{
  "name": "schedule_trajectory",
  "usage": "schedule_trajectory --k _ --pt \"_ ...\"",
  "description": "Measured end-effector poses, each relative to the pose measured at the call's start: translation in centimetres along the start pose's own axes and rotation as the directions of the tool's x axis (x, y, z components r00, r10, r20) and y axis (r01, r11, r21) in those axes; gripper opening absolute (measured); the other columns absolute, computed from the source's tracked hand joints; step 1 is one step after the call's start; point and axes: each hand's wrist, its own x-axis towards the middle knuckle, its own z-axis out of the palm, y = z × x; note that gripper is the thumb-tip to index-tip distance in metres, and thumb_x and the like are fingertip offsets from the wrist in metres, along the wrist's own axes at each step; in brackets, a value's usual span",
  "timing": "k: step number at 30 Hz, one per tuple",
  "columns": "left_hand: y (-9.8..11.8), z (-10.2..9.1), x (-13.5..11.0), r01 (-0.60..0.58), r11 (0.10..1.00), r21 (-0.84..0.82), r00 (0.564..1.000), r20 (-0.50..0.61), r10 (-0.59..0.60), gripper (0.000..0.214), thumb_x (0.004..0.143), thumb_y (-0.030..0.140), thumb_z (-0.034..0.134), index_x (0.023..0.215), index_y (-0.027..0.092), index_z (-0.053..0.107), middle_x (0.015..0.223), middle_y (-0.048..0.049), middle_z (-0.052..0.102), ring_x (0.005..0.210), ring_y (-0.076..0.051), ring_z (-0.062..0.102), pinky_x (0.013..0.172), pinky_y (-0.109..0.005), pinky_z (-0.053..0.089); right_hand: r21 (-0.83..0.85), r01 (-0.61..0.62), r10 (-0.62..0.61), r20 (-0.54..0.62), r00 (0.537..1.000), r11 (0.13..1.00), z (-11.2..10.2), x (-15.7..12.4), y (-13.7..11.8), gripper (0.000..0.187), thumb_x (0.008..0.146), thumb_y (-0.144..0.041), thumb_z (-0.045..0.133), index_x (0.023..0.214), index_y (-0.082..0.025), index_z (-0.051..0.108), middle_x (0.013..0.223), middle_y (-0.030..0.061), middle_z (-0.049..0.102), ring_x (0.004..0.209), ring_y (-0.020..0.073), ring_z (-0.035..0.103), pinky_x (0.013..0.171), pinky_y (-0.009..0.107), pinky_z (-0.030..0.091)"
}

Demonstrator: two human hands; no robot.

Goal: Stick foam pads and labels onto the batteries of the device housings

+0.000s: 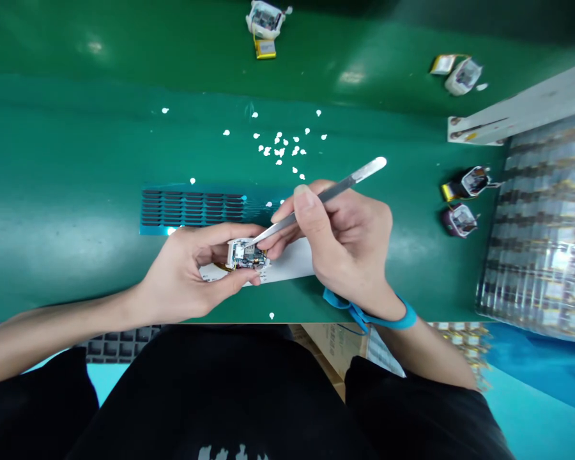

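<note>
My left hand [191, 275] grips a small white watch case [247, 254] by its edges between thumb and fingers. The case is open, and its circuit board faces up. Metal tweezers [335, 190] slant through my right hand [352, 239], pinched between thumb and fingers. Their tips meet the board near its upper middle; whether anything sits between the tips is too small to tell. Beneath the hands lies a white printed sheet [292, 263], partly covered. Just behind my left hand is a blue sheet with rows of black strips [191, 209].
Small white round pieces [280, 152] lie scattered on the green table [76, 160]. An opened watch case [266, 20] with a battery rests at the back, another [464, 76] at back right. Two darker cases [461, 220] sit beside a stack of clear trays [541, 236] on the right.
</note>
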Motion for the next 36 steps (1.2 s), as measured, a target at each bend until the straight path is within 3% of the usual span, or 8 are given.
schedule_trajectory --k 7,10,14,17,20,25,30,36 --pt "0.3 -0.3 0.2 -0.02 0.999 0.034 0.999 0.028 0.019 0.03 0.093 0.006 0.064 0.121 0.012 0.072 0.094 -0.0042 0.083 0.074 -0.018 0.082 0.07 -0.022 0.069 -0.171 0.132 -0.13 0.023 0.991 0.976 -0.3 -0.2 0.2 0.03 0.107 -0.036 0.058 0.082 -0.024 0.071 0.074 -0.0019 0.078 0.059 0.0119 0.074 0.056 0.022 0.061" --pt "0.9 -0.8 0.3 0.028 0.99 0.139 0.999 0.022 -0.031 0.029 0.097 0.01 0.06 0.122 0.013 0.074 0.086 -0.0031 0.083 0.07 -0.019 0.081 0.056 -0.02 0.064 -0.183 0.342 -0.338 0.055 0.94 0.922 -0.9 -0.1 0.4 0.023 0.105 -0.029 0.061 0.086 -0.022 0.073 0.083 -0.0014 0.08 0.059 0.0117 0.075 0.053 0.023 0.061" --pt "1.7 -1.7 0.7 0.011 0.964 0.267 0.993 -0.119 0.021 0.027 0.098 0.017 0.065 0.123 0.017 0.075 0.079 -0.0012 0.081 0.066 -0.017 0.079 0.05 -0.021 0.058 -0.229 0.493 -0.51 -0.021 0.86 0.839 -2.4 0.5 0.2 0.02 0.104 -0.022 0.059 0.092 -0.024 0.075 0.084 -0.0009 0.08 0.064 0.0134 0.077 0.052 0.025 0.061" --pt "1.6 -2.4 1.4 -0.04 0.906 0.422 0.98 -0.158 0.117 0.024 0.101 0.02 0.063 0.122 0.02 0.074 0.101 -0.0028 0.082 0.077 -0.016 0.08 0.064 -0.024 0.062 -0.486 0.524 -0.481 0.222 0.848 0.699 -3.6 1.2 0.2 0.023 0.104 -0.022 0.061 0.086 -0.022 0.075 0.091 -0.0003 0.082 0.076 0.0142 0.079 0.063 0.025 0.061" --pt "1.1 -3.3 2.0 -0.216 0.736 0.641 0.968 0.044 0.246 0.022 0.104 0.018 0.057 0.118 0.02 0.074 0.113 -0.0038 0.081 0.087 -0.017 0.079 0.075 -0.027 0.061 -0.618 0.546 -0.314 0.451 0.836 0.566 -4.2 1.6 0.6 0.027 0.106 -0.028 0.06 0.086 -0.019 0.075 0.099 0.0012 0.083 0.086 0.0175 0.08 0.076 0.029 0.061" --pt "0.5 -4.1 2.3 -0.504 0.487 0.714 0.863 0.438 0.251 0.027 0.108 0.02 0.047 0.117 0.014 0.071 0.111 -0.0143 0.076 0.103 -0.028 0.074 0.083 -0.04 0.057 -0.644 0.565 -0.3 0.482 0.823 0.515 -4.2 1.6 0.9 0.036 0.11 -0.034 0.051 0.088 -0.019 0.077 0.104 0.0016 0.083 0.083 0.0172 0.079 0.077 0.03 0.06" --pt "0.0 -3.8 2.3 -0.619 0.258 0.742 0.783 0.559 0.271 0.026 0.107 0.016 0.046 0.114 0.008 0.07 0.107 -0.0189 0.076 0.101 -0.031 0.073 0.077 -0.04 0.054 -0.628 0.604 -0.31 0.522 0.795 0.491 -4.3 1.7 0.8 0.036 0.111 -0.033 0.05 0.092 -0.02 0.078 0.107 0.0003 0.083 0.085 0.0175 0.079 0.077 0.03 0.061" --pt "-0.2 -3.6 2.5 -0.609 0.235 0.757 0.79 0.553 0.267 0.028 0.106 0.014 0.045 0.105 0.01 0.072 0.108 -0.0175 0.077 0.098 -0.028 0.074 0.078 -0.038 0.054 -0.581 0.645 -0.295 0.586 0.755 0.497 -4.5 1.7 0.8 0.021 0.107 -0.026 0.058 0.106 -0.018 0.078 0.103 0.0012 0.083 0.091 0.0196 0.079 0.083 0.032 0.062"
